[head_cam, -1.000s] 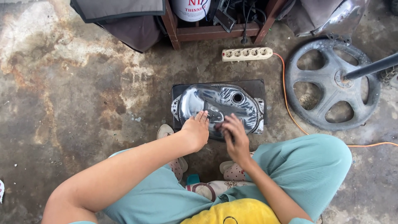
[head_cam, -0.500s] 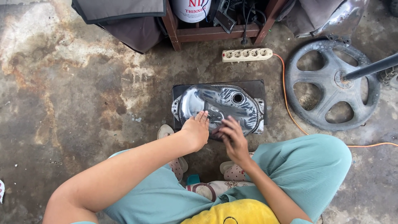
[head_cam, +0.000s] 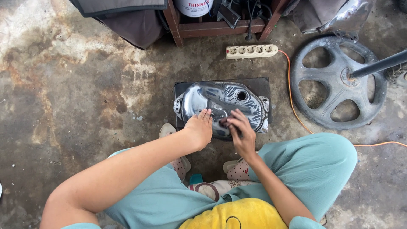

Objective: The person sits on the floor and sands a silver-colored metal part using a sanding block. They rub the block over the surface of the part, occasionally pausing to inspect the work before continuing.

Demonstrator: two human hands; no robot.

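While you crouch over the tank (head_cam: 222, 104), both your hands are on its near edge, so the whole shiny body lies ahead of your fingertips, away from you. Its long axis runs left to right across your view, with the round filler hole (head_cam: 242, 96) toward the far right and the bracket ends at either side. It sits on a dark mat (head_cam: 265, 85) on the stained concrete floor (head_cam: 76, 93), just beyond your feet.

Your left hand (head_cam: 199, 129) rests flat on the near left part of the tank, fingers pressed close together and pointing forward, the tips touching the metal. Your right hand (head_cam: 239, 131) sits just beside it, nearer the middle, with the fingers curled and pinching a small dark pad (head_cam: 224, 123) against the surface; what that pad is made of is too small to tell. The two hands are almost touching, and the right one is nearer the filler hole, while the left one is nearer the left bracket end.

Any stroke along the tank would run sideways, in line with its long axis, and most of the unhandled surface lies forward and right of your right hand.

Beyond the mat lies a white power strip (head_cam: 252, 51), and a dark wheel (head_cam: 337, 82) lies to the right, with an orange cable (head_cam: 296, 114) curving between them.
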